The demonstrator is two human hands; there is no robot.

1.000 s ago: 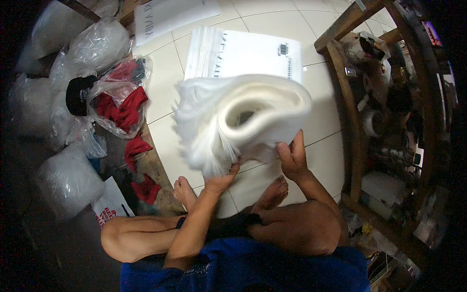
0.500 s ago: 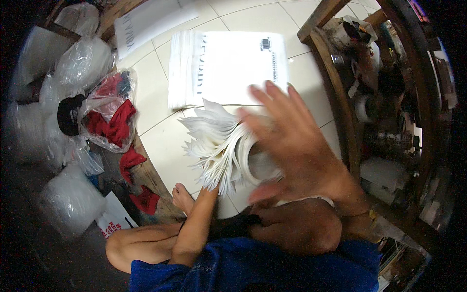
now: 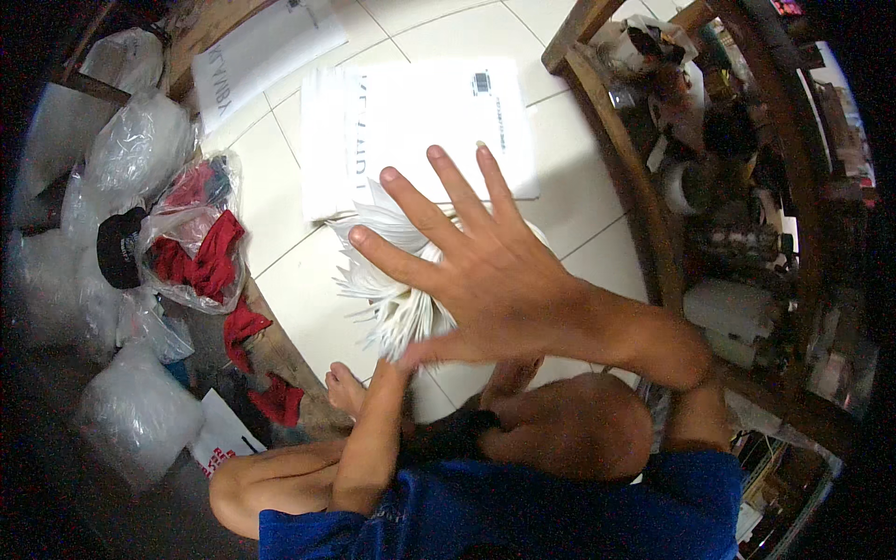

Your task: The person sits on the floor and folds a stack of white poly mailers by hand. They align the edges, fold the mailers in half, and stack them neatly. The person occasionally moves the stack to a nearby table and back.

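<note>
A thick bundle of white sheets [image 3: 383,317], looking like flat plastic bags, is bent over with its edges fanned out. My left forearm [image 3: 373,439] runs up to its near side; the bundle and my other hand hide the left fingers, but the curled bundle appears held there. Over the bundle, my right hand [image 3: 495,271] is open, palm down, fingers spread and holding nothing. It covers much of the bundle's right side. Just beyond lies a flat stack of printed white bags [image 3: 420,121] on the tiled floor.
A printed white sheet [image 3: 266,56] lies at the far left. Along the left are clear plastic packs [image 3: 140,140], red cloth pieces [image 3: 210,261] and a black cap [image 3: 119,247]. A wooden shelf frame [image 3: 616,140] with cluttered goods stands on the right. My bare foot [image 3: 345,387] rests near the bundle.
My right hand has swung left and flattened over the bundle with fingers spread, covering its curled right side. The whole view has shifted slightly. My left forearm stays at the bundle.
</note>
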